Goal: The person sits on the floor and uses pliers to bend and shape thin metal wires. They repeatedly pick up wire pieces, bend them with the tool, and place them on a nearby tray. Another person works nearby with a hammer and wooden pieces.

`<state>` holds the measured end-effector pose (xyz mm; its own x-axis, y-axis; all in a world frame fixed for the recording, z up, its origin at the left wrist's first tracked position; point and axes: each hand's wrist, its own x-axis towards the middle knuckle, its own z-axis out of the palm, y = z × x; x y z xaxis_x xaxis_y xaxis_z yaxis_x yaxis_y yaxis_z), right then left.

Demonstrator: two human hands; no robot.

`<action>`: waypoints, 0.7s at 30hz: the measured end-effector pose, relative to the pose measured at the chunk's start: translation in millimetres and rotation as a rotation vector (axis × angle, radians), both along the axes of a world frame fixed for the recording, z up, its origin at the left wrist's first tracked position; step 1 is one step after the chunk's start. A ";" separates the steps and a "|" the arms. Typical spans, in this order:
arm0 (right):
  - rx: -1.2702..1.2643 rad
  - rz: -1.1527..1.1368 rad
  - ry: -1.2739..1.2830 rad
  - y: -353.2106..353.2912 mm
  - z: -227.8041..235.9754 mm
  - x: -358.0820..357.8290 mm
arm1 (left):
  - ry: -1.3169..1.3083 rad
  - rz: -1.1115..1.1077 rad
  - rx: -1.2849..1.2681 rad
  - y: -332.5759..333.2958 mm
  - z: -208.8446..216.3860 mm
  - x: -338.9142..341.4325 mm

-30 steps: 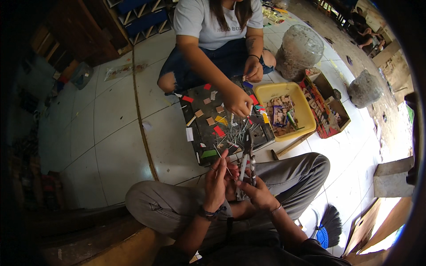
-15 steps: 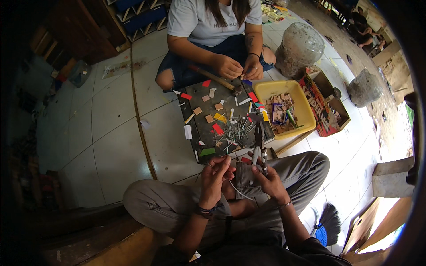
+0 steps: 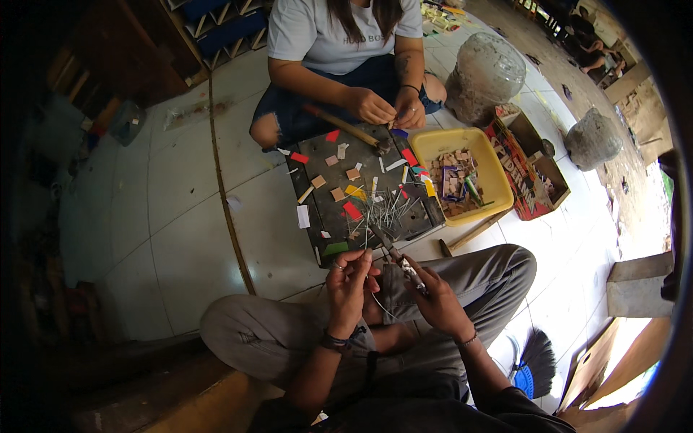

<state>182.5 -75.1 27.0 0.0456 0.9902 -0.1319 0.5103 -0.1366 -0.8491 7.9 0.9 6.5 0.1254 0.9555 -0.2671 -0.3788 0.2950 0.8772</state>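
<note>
Left hand pinches thin strand; right hand grasps pliers, tips toward eleven o'clock. Worktop: twelve o'clock from left hand.

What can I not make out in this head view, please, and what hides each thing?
In the head view:
Handle ends of the pliers: covered by the right hand.
Gripped stretch of the pale strand: covered by the left hand.
Head of the co-worker: mostly cut off by the upper edge.
What the co-worker's fingers pinch: too small.
</note>
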 end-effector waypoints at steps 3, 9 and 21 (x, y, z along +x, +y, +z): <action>-0.016 0.039 -0.039 -1.2 0.9 -0.5 | 0.030 0.018 0.038 -0.3 -1.4 2.4; -0.057 0.059 -0.010 -1.9 -0.7 -1.1 | 0.052 -0.042 0.067 -2.4 -6.9 5.8; -0.061 0.044 0.023 0.6 -2.3 -10.3 | 0.138 -0.048 0.106 -0.2 -6.5 9.2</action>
<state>172.2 -74.5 24.7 -0.0013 0.9812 -0.1929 0.4972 -0.1668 -0.8515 17.1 0.7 0.0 0.1407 0.9729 -0.1834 -0.2399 0.2132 0.9471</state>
